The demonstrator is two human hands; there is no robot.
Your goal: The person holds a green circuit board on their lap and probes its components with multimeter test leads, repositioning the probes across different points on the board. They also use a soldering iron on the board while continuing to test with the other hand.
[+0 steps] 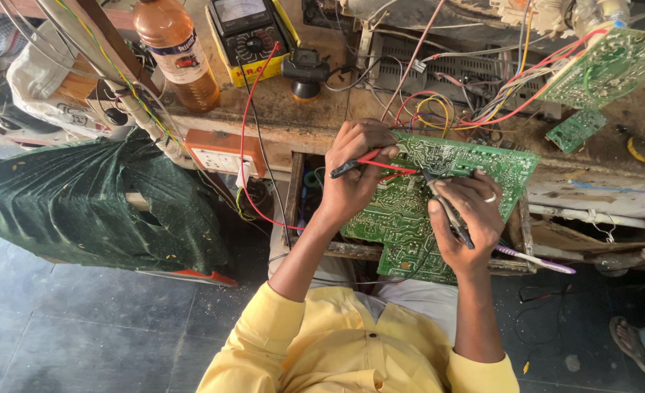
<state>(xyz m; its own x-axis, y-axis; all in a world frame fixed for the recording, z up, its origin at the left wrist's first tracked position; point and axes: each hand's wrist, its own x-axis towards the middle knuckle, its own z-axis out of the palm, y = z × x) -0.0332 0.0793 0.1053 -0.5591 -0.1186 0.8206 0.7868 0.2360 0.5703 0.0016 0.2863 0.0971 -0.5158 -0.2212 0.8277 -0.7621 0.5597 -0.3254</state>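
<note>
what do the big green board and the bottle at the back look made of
Green circuit board: looks like rigid laminate with a glossy green coating, with pale printed tracks. Bottle: likely clear plastic, since amber liquid shows through. Left hand and right hand press probes to the board.

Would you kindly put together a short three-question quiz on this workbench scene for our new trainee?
1. True or false: the left hand holds a red probe against the green circuit board.
2. Which stands nearest the orange bottle on the bench? A) yellow multimeter B) a kettle C) a laptop
3. Fill in: the right hand holds a dark ____ with its tip on the board.

Key: 1 true; 2 A; 3 probe.
</note>
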